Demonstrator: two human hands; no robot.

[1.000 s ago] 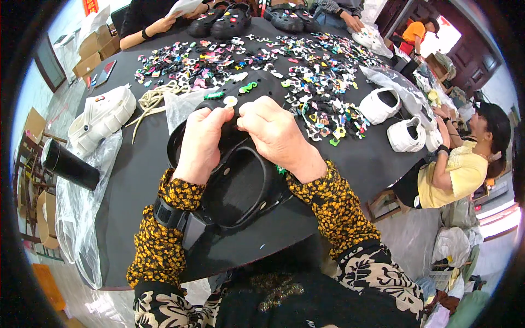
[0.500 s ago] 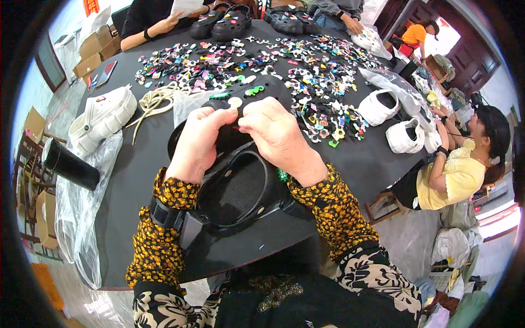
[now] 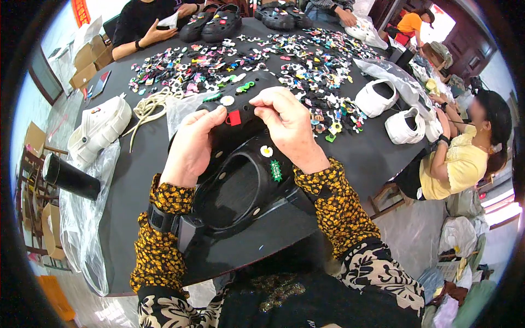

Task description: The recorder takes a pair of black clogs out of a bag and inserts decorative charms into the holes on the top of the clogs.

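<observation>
On the table [image 3: 355, 158], between the person's forearms, rests a black clog [image 3: 235, 143]. The left hand [image 3: 190, 143] is partly curled against the clog's left side, thumb just beside a red charm [image 3: 233, 118]. The right hand [image 3: 290, 123] is half closed over the clog's right side, thumb and forefinger nearly meeting; whether they hold anything cannot be told. Loose charms [image 3: 322, 63] spread beyond the clog. A white clog [image 3: 99, 131] lies well apart, left.
</observation>
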